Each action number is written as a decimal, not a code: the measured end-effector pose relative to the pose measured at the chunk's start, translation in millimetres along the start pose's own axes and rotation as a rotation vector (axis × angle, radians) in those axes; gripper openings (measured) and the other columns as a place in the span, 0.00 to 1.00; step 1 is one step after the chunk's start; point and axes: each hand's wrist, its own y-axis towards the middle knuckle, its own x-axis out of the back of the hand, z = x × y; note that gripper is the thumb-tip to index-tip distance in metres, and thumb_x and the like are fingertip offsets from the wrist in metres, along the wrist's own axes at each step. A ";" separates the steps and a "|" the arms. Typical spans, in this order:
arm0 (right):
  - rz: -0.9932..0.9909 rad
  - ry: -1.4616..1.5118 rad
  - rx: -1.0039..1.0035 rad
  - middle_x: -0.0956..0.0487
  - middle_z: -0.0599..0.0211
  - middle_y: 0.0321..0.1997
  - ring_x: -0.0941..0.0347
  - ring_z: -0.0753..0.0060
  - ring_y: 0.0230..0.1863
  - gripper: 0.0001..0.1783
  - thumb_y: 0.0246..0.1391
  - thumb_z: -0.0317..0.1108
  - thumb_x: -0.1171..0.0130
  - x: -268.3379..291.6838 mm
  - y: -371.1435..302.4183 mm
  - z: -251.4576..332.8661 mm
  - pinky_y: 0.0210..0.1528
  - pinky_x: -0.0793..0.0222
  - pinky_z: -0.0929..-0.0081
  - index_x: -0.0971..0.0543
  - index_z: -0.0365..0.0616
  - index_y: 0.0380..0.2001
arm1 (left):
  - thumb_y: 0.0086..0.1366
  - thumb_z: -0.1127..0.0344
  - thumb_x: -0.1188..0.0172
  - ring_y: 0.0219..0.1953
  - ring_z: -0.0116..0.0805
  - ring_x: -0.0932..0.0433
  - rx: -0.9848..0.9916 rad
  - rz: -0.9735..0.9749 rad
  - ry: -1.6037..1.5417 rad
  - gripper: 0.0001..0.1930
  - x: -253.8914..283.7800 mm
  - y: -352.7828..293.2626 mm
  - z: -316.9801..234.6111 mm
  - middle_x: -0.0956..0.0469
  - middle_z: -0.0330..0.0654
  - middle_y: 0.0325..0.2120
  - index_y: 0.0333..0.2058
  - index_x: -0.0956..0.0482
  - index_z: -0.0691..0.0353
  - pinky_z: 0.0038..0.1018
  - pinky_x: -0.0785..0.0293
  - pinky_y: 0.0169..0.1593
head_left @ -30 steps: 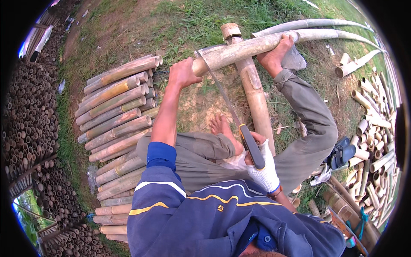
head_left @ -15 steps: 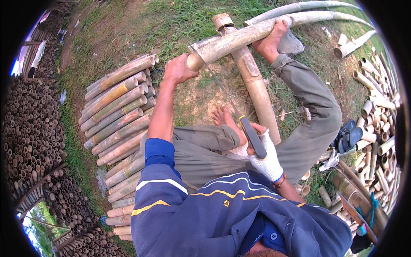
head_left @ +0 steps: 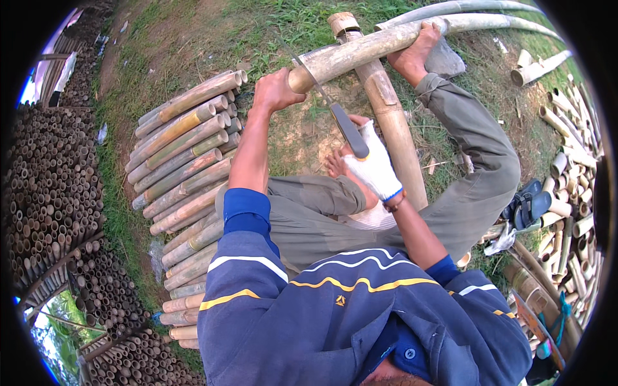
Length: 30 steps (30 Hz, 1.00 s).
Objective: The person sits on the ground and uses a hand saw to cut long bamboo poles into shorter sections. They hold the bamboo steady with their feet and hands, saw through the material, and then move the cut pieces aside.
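Note:
A long bamboo pole [head_left: 367,51] slants from the upper right down to my bare left hand [head_left: 277,90], which is closed round its near end. Across the pole, just right of that hand, lies the thin blade of a hand saw [head_left: 348,130]. My right hand [head_left: 376,164], in a white knit glove, is wrapped round the saw's dark handle. My bare foot [head_left: 415,55] presses on the pole farther along. Beneath the pole stands a thick bamboo support [head_left: 386,109] with a notched top.
Cut bamboo lengths [head_left: 187,145] are stacked at my left. More bamboo ends [head_left: 51,186] fill the far left. A heap of short offcuts [head_left: 576,199] lies at the right, beside dark sandals [head_left: 529,204]. A grey stone [head_left: 445,61] sits by my foot.
My right hand has pushed the saw forward, away from my body, so its handle is now much closer to the pole. My left hand and foot keep their hold.

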 end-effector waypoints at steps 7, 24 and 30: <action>0.049 -0.138 -0.188 0.22 0.59 0.55 0.26 0.71 0.43 0.34 0.56 0.21 0.38 67.0 -132.0 51.6 0.53 0.28 0.74 0.29 0.40 0.68 | 0.45 0.40 0.21 0.48 0.53 0.12 -0.002 -0.037 -0.050 0.38 -18.2 -3.7 -1.3 0.12 0.51 0.46 0.50 0.17 0.60 0.45 0.17 0.57; 0.073 -0.173 -0.133 0.24 0.62 0.55 0.26 0.74 0.43 0.36 0.54 0.19 0.41 67.4 -143.2 35.0 0.51 0.28 0.76 0.30 0.42 0.69 | 0.45 0.41 0.22 0.48 0.54 0.12 0.027 -0.002 -0.056 0.38 -4.5 -5.5 0.7 0.11 0.52 0.45 0.51 0.17 0.60 0.46 0.17 0.56; 0.059 0.118 -0.012 0.20 0.50 0.54 0.19 0.59 0.54 0.31 0.59 0.28 0.35 -0.2 27.8 -9.5 0.58 0.24 0.63 0.30 0.40 0.65 | 0.44 0.41 0.21 0.49 0.52 0.12 0.036 -0.039 -0.059 0.45 -16.7 -10.4 1.0 0.11 0.52 0.48 0.61 0.19 0.57 0.43 0.17 0.58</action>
